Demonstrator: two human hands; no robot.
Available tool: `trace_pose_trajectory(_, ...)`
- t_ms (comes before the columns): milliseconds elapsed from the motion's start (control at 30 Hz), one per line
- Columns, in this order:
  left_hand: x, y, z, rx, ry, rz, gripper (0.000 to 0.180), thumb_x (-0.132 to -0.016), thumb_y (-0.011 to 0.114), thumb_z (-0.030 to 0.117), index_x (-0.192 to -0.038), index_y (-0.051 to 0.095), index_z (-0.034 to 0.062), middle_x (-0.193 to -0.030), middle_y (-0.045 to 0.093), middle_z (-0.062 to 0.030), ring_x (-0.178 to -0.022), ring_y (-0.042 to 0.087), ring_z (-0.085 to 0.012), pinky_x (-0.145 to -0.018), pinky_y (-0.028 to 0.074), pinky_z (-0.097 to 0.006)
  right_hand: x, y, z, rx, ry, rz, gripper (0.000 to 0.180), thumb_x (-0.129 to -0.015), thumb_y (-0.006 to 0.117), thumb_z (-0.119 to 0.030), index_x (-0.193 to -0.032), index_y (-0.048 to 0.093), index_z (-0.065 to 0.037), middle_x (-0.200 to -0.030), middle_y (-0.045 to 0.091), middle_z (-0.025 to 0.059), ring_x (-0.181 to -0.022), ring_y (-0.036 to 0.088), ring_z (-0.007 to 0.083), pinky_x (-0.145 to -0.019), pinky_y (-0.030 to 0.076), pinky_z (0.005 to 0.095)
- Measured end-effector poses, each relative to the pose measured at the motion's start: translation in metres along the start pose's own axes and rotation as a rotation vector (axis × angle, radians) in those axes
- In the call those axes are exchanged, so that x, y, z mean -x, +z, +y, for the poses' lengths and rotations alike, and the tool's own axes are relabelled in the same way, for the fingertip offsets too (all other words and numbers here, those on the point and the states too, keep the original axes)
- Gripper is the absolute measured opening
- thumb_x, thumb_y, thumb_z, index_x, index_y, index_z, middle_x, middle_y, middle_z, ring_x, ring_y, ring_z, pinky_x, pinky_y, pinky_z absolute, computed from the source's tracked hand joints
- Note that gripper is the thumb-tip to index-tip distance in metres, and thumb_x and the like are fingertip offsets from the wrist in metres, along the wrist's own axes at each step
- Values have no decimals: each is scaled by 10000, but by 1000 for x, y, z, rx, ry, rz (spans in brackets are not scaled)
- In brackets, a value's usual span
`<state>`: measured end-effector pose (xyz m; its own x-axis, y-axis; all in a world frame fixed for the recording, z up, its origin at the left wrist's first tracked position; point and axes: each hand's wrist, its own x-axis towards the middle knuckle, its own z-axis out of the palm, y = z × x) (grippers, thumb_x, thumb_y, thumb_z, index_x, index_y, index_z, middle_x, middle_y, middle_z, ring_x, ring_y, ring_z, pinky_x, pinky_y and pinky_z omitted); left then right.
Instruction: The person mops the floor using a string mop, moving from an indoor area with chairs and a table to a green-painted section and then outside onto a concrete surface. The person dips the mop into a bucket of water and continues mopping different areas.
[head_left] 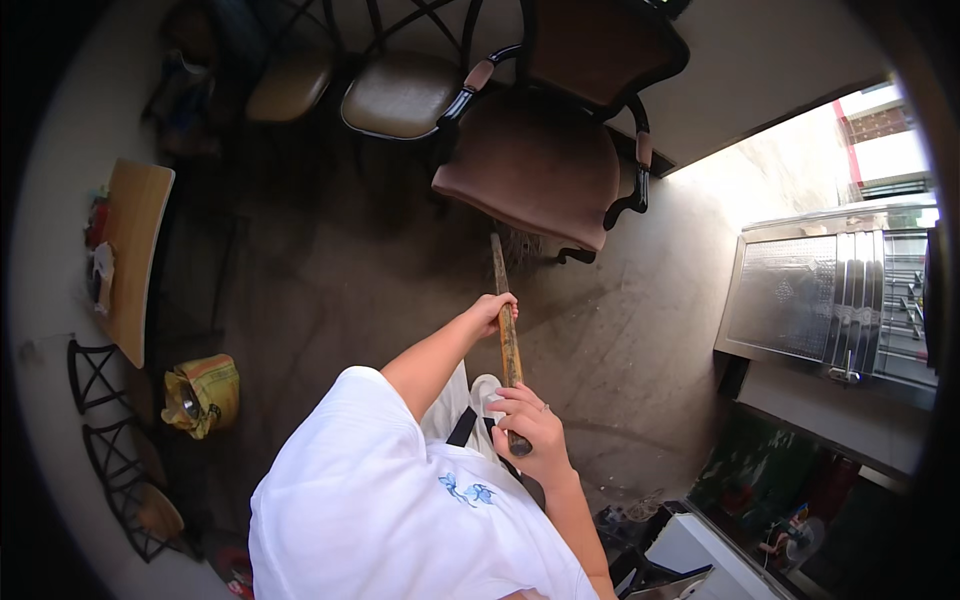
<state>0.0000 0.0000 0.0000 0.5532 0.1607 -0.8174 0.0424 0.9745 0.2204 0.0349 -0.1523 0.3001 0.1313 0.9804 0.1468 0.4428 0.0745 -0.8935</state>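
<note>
Far left: a light wooden tabletop with rounded corners [133,255] stands by the wall, small colourful items on its far edge too blurred to tell.
Lower left: a crumpled yellow and green sack-like bag [204,394] lies on the floor beside black metal chair frames [110,450].
Left hand: the left hand [494,311] has its fingers curled tight around the middle of a long worn wooden broom handle [505,325].
Right hand: the right hand [532,428] closes its fingers fully around the handle's near end, close to the person's white shirt.
Broom: the handle slants up and away; its bristle end reaches under the chair and is mostly hidden.
In the way: a brown padded armchair with black arms [545,160] stands over the bristles.
Top: two tan cushioned stools [400,92] behind it.
Right: a shiny steel counter with a ribbed top [835,290] beside a sunlit doorway.
</note>
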Motion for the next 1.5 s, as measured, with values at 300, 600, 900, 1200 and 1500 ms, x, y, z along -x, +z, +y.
trace_pose_trajectory(300, 34, 22, -34, -93, -19, 99, 169, -830, 541, 149, -823, 501, -16, -761, 585, -115, -669, 643, -248, -628, 573, -373, 68, 37, 18, -113, 34, 592, 62, -646, 470, -15, -632, 522, 16, -671, 584, 117, -752, 626, 277, -860, 471, 443)
trace_pose_trajectory(600, 94, 12, -157, 169, 0, -12, 140, -840, 518, 122, -864, 479, -10, -771, 541, -93, -716, 625, -251, -709, 560, -399, 160, 19, -35, -150, -34, 576, 158, -648, 494, -112, -623, 541, 37, -664, 607, 143, -704, 629, 279, -794, 492, 417)
trace_pose_trajectory(900, 142, -74, -172, 94, 63, 209, 130, -810, 546, 96, -843, 503, -23, -799, 563, -105, -706, 642, -251, -616, 567, -383, 198, 79, -14, -242, 112, 606, 216, -705, 486, -161, -752, 542, 42, -853, 623, 196, -831, 597, 256, -810, 457, 352)
trace_pose_trajectory(1200, 135, -226, -75, 56, 408, 746, 411, -615, 670, 46, -968, 482, -48, -816, 591, -138, -641, 591, -230, -563, 494, -358, 110, 242, -17, -261, 139, 266, 206, -777, 485, -116, -882, 583, 31, -1056, 609, 166, -981, 574, 240, -882, 435, 332)
trace_pose_trajectory(1500, 246, -365, 95, 504, 416, 224, 123, -744, 580, 99, -832, 508, 52, -702, 564, -54, -629, 588, -147, -528, 500, -292, -80, 430, -8, -376, 143, -106, 261, -764, 539, -32, -1020, 575, 7, -1261, 504, 153, -1214, 437, 246, -1019, 311, 342)
